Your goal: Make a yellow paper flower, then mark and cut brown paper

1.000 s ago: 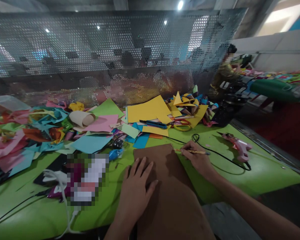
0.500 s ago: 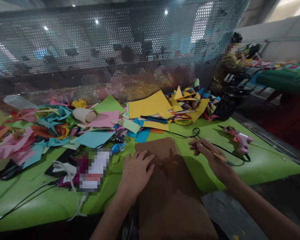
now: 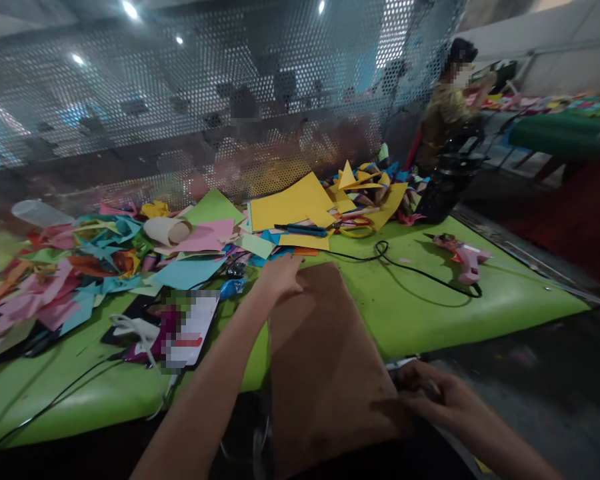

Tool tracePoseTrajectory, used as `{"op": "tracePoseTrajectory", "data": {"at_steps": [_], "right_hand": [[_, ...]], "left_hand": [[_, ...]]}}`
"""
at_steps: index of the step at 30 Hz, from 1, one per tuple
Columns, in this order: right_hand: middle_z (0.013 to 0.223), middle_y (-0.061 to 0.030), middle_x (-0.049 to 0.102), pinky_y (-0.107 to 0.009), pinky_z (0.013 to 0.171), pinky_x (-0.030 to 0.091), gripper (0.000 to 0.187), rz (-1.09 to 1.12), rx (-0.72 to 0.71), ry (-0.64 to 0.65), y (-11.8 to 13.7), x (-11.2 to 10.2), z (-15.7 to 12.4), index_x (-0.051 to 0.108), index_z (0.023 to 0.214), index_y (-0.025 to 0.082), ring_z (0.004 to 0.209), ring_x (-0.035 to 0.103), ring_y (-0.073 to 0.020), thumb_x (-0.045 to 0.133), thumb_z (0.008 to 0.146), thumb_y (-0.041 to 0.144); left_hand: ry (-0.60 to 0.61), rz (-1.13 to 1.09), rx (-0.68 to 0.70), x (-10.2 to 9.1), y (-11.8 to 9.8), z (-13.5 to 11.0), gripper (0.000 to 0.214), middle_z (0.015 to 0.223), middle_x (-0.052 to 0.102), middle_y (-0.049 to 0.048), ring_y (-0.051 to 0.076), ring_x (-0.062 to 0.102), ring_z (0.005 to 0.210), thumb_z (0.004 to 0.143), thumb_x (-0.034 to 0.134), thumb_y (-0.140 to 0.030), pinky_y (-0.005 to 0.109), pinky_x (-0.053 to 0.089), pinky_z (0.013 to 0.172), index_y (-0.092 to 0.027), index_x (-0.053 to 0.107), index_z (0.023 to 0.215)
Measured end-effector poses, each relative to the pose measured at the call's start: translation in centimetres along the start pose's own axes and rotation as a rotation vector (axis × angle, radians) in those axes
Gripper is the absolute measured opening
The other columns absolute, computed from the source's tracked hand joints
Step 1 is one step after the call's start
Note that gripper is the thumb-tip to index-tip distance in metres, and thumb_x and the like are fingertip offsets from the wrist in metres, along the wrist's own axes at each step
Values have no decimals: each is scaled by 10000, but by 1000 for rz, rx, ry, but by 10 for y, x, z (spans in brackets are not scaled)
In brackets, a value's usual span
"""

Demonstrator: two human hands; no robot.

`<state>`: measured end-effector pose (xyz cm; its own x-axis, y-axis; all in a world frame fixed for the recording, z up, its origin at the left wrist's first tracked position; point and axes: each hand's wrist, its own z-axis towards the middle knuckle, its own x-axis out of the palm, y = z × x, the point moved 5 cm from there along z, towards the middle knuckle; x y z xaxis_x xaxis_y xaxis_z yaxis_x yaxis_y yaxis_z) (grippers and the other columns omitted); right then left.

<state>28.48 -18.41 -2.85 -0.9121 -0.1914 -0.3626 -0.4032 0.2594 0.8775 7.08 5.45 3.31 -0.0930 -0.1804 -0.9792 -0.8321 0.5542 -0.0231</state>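
Observation:
A long brown board (image 3: 320, 333), like cardboard, extends from the green tabletop toward me and overhangs the near edge. My left hand (image 3: 280, 275) is at its far left corner, thumb on the upper face and fingers along the far edge, apparently gripping the corner. Beside the board's right edge, below the tabletop, my right hand (image 3: 427, 390) is closed with curled fingers. What those fingers hold is shadowed and blurred. A pink glue gun (image 3: 465, 257) lies on the right with its black cord (image 3: 415, 270) trailing left.
Coloured paper and folded shapes (image 3: 100, 240) pile up along the back and left. Yellow sheets (image 3: 290, 203), a blue cutter (image 3: 303, 230) and yellow-handled scissors (image 3: 356, 230) lie beyond the board. A purple glue gun (image 3: 153, 343) and white cable (image 3: 140, 330) sit left. Another person (image 3: 440, 113) works behind right.
My left hand has slid from flat on the board to its far left corner. My right hand, earlier raised over the table with a pencil-like tool, has come down beside the board's right edge.

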Motion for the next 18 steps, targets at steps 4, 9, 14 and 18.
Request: {"op": "tracePoseTrajectory", "data": {"at_steps": [4, 9, 14, 18], "right_hand": [[676, 6, 575, -267, 604, 433, 359, 148, 1, -84, -2, 5, 4, 597, 719, 211, 652, 533, -161, 645, 795, 558], [723, 5, 599, -271, 619, 465, 351, 261, 11, -9, 3, 19, 6, 612, 826, 218, 682, 567, -171, 726, 717, 531], [736, -24, 663, -308, 642, 506, 287, 184, -78, -51, 9, -1, 9, 695, 796, 217, 706, 616, -210, 720, 692, 483], [898, -77, 767, -392, 797, 547, 359, -4, -84, -142, 27, -60, 15, 793, 906, 277, 901, 689, -312, 731, 676, 545]], "left_hand": [[37, 11, -10, 0, 4, 5, 734, 1298, 590, 172, 375, 545, 1211, 692, 778, -426, 427, 482, 930, -189, 534, 1343], [53, -12, -36, 3, 9, 8, 678, 1282, 618, 157, 374, 528, 1233, 669, 793, -448, 431, 471, 958, -193, 597, 1267], [31, -64, 0, 1, 10, 5, 813, 1354, 587, 173, 374, 508, 1271, 641, 824, -454, 440, 441, 1013, -161, 536, 1343], [-126, -239, 147, -30, 2, -8, 951, 1560, 375, 131, 282, 368, 1417, 724, 768, -452, 368, 315, 1140, -196, 301, 1512]]}}
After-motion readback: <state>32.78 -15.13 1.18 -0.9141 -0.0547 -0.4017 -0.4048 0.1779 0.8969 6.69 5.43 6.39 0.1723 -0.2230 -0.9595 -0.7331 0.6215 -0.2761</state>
